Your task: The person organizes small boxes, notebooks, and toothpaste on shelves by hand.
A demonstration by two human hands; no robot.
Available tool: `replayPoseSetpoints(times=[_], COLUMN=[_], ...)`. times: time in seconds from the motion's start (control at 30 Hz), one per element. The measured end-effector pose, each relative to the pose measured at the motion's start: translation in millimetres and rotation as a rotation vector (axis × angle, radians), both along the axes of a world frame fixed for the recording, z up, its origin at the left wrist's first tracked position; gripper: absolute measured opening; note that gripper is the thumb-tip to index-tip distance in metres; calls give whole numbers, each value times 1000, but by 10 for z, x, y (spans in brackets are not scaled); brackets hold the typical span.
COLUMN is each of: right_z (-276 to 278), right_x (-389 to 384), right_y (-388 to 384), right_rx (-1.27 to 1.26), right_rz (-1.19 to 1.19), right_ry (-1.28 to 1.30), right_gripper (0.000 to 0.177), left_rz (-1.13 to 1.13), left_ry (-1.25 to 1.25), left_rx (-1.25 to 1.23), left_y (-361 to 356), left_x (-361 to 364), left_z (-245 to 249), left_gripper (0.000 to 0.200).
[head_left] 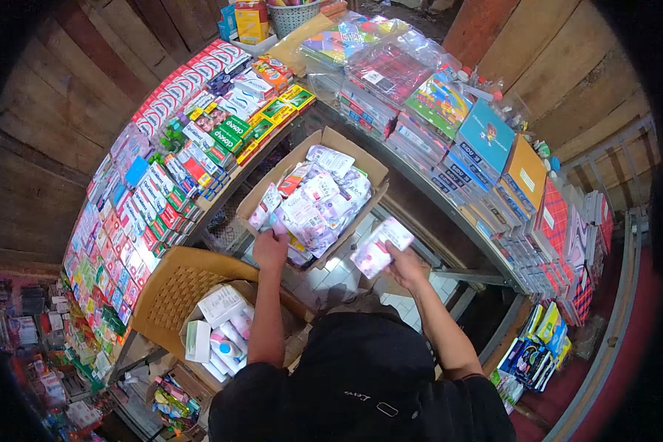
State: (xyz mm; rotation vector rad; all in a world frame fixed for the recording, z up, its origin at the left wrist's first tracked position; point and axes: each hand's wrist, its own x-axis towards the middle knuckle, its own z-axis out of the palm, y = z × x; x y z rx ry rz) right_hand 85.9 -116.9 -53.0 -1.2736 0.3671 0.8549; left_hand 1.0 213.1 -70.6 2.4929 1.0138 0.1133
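A cardboard carton (366, 171) in front of me is filled with white, pink and purple plastic packets (318, 214). My right hand (407, 267), to the right of the carton, grips a single white and pink packet (381, 247) by its right end, the fingers partly under it. My left hand (271, 250) is at the carton's near left corner with its fingers curled in against the packets there. What those fingers pinch, if anything, is hidden.
Boxed toothpaste (232, 132) and other small boxes line the curved shelf on the left. Stacks of books (486, 136) fill the right counter. Beside my left arm, a wicker chair (191, 283) bears a box of white bottles and cartons (225, 331).
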Motion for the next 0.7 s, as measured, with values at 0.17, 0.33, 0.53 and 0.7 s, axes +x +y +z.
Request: replayPoseSetpoints(times=[0.17, 0.33, 0.53, 0.7], right_z=[249, 87, -39, -309], right_x=[318, -29, -195, -334], right_y=[790, 982, 610, -195], right_rx=[296, -346, -122, -489], right_rz=[52, 566, 254, 17], right_ry=[-12, -1143, -605, -501], right_gripper=[37, 46, 39, 44], left_rz=[-34, -286, -640, -219], left_ry=[-300, -383, -447, -444], left_rx=[-256, -327, -754, -541], left_y=[-104, -722, -1145, -427], left_x=[22, 183, 156, 347], left_z=[562, 713, 697, -118], left_gripper=[17, 25, 18, 22])
